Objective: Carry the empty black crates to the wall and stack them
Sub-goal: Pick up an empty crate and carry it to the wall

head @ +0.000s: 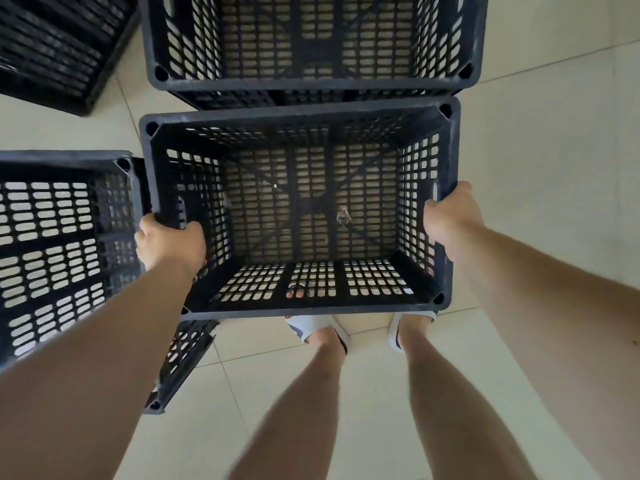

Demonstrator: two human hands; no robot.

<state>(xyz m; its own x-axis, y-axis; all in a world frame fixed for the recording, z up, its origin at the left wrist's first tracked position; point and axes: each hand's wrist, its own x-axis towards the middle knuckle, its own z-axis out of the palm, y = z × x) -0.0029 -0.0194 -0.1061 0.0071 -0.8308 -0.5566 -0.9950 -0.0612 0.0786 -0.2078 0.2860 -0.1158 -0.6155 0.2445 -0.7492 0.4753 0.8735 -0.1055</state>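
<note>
Head view, black crate (304,216) upright, long axis left-right, left hand (169,242) and right hand (450,216) gripping end rims

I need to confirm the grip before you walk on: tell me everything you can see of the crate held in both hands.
The held crate is black, plastic-looking, rectangular, with slotted walls and floor, a thick rim and a socket at each corner. It is upright, open side up, empty but for a small pale scrap on its floor. The left hand grips its left rim, the right hand its right rim. It hangs over the person's feet.
</note>
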